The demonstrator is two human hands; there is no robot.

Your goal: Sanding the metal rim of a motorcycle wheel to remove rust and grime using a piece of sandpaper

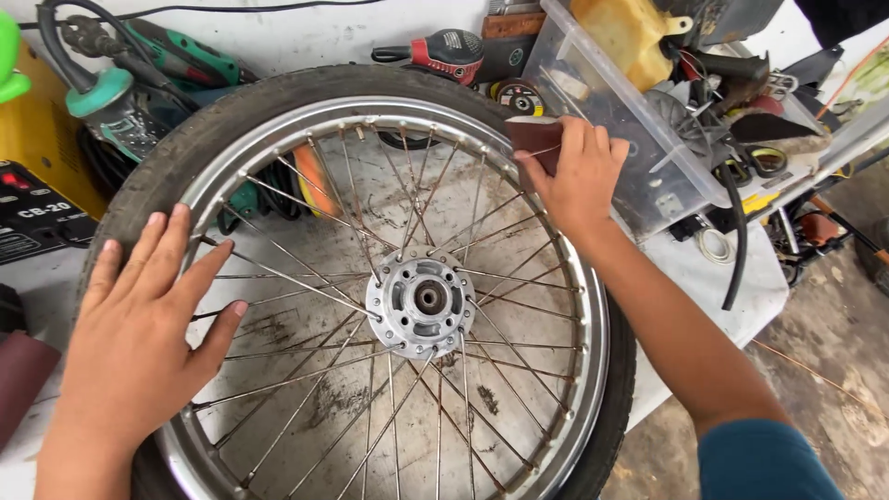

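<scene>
A spoked motorcycle wheel [278, 139] with a black tyre and a silver rim lies flat on a white workbench [704, 278]. Its metal hub [421, 301] sits at the centre. My left hand [139, 333] rests flat, fingers spread, on the rim and tyre at the left side. My right hand [579, 176] presses a folded piece of dark reddish-brown sandpaper [537, 139] against the rim at the upper right. Thin rusty spokes run from the hub to the rim.
A clear plastic bin [630, 148] of tools and parts stands at the upper right, close to my right hand. A yellow machine [37, 157], a teal power tool [102, 97] and cables crowd the upper left. A sandpaper roll [18, 380] lies at the left edge. Concrete floor [833, 343] shows at the right.
</scene>
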